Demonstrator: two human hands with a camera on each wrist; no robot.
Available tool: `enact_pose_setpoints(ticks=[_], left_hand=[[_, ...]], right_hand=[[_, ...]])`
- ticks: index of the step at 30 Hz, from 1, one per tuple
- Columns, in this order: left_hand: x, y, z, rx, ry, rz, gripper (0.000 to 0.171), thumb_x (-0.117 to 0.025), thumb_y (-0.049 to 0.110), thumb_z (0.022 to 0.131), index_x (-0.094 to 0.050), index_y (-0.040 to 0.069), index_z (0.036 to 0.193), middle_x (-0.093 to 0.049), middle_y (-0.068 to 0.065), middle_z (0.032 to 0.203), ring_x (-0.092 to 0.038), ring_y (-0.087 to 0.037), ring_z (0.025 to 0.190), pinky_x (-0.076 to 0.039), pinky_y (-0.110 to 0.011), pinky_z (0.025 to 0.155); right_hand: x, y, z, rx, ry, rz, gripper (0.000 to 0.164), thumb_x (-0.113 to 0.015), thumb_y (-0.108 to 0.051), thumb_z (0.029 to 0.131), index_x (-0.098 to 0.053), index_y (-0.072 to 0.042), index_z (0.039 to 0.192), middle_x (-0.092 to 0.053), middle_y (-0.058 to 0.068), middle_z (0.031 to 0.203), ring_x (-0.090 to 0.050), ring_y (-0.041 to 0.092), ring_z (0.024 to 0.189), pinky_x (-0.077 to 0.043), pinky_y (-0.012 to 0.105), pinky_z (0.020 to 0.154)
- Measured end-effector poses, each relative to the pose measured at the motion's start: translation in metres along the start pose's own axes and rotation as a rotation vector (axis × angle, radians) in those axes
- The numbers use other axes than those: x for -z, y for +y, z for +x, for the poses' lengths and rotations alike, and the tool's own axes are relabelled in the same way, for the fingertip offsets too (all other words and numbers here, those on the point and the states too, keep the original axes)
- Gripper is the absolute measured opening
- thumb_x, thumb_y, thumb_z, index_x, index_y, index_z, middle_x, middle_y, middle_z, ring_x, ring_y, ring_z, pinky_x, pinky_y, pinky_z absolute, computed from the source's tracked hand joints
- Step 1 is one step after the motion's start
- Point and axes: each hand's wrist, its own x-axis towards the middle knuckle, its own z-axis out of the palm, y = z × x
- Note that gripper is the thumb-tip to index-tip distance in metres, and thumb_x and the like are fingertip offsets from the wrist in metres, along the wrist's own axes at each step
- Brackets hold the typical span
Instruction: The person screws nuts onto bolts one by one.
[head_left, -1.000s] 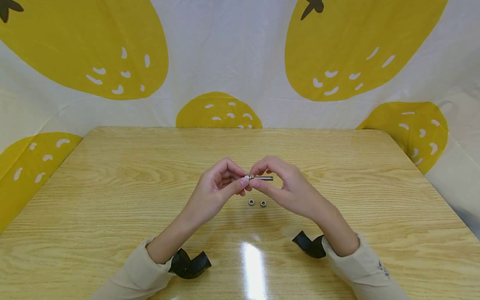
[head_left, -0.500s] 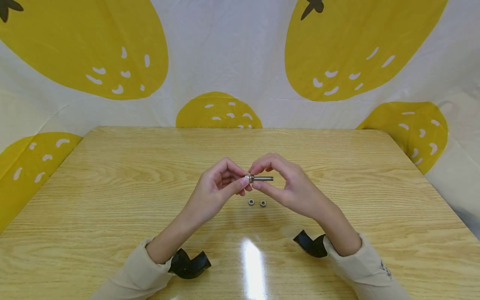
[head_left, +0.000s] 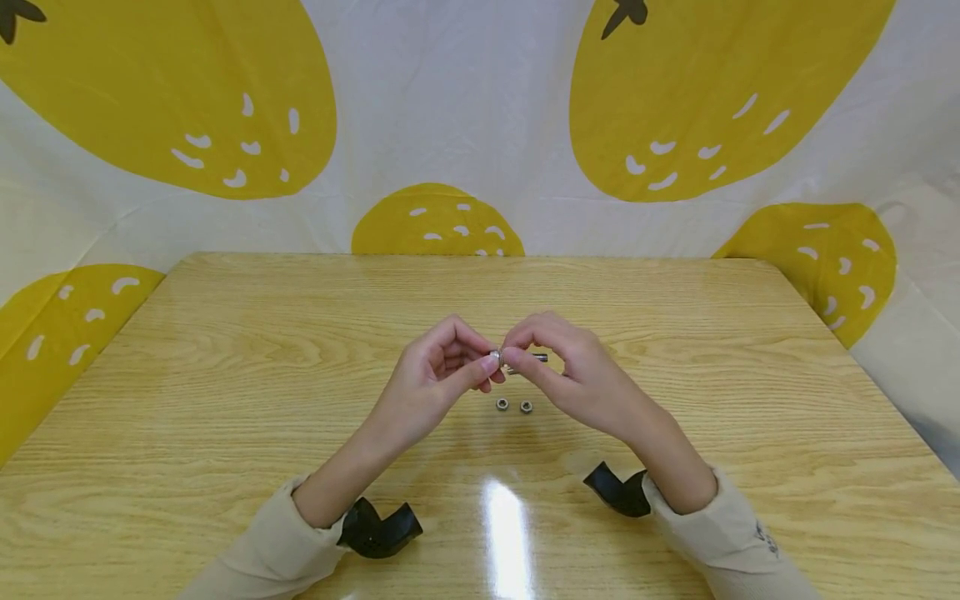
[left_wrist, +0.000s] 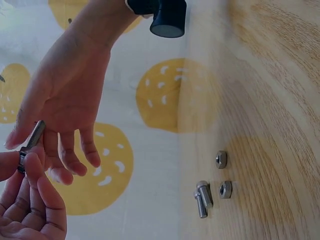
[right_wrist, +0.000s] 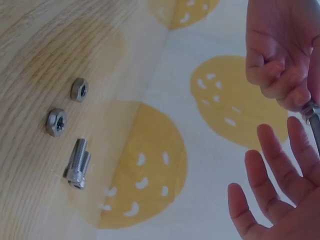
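My left hand (head_left: 431, 371) pinches the head end of a metal bolt (left_wrist: 36, 134) between thumb and index finger, above the table. The bolt lies roughly level in the head view, its shank pointing right. On it, close to the head, sits a hex nut (left_wrist: 21, 161), partly covered by fingertips. My right hand (head_left: 573, 371) pinches at this nut with thumb and index finger. Its other fingers are spread in the right wrist view, and its thumb hides part of the shank in the head view.
Two loose hex nuts (right_wrist: 56, 121) lie on the wooden table (head_left: 262, 375) below the hands. Beside them are two bolts (right_wrist: 77, 162), close together. A patterned cloth (head_left: 450, 108) hangs behind the table's far edge. Black wrist devices (head_left: 382, 529) stick out from both sleeves.
The right thumb and index finger spread apart half a second ago, showing the nut, and have now come together at it again. The left hand and the bolt keep their place.
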Motion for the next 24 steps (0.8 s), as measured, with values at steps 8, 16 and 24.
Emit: enact_pose_setpoints(ticks=[8,16,24], left_hand=[[0.0004,0.0003,-0.0003,0.015,0.005,0.006,0.013,-0.058,0.004,0.090,-0.053,-0.004,0.100,-0.064,-0.019,0.088,-0.062,-0.016,0.072,-0.055,-0.029,0.069],[0.0007,-0.0002,0.0002,0.018,0.010,0.000,0.013,-0.058,0.005,0.090,-0.054,-0.004,0.100,-0.064,-0.019,0.088,-0.061,-0.016,0.071,-0.054,-0.029,0.068],[0.0010,-0.0001,0.0007,0.011,0.008,0.003,0.012,-0.057,0.006,0.091,-0.054,-0.002,0.100,-0.065,-0.018,0.088,-0.061,-0.022,0.073,-0.055,-0.031,0.068]], right_hand=[[0.0025,-0.0028,-0.0010,-0.005,-0.001,0.009,0.022,-0.070,-0.006,0.082,-0.060,-0.010,0.102,-0.063,-0.002,0.099,-0.054,0.010,0.095,-0.046,0.029,0.086],[0.0020,-0.0018,-0.0009,0.015,0.000,0.021,0.018,-0.066,-0.005,0.085,-0.061,-0.009,0.102,-0.063,-0.001,0.099,-0.055,0.014,0.095,-0.045,0.029,0.087],[-0.0003,0.0024,-0.0014,0.043,-0.009,0.030,0.010,-0.061,-0.007,0.089,-0.062,-0.009,0.100,-0.062,0.000,0.098,-0.056,0.011,0.096,-0.049,0.030,0.086]])
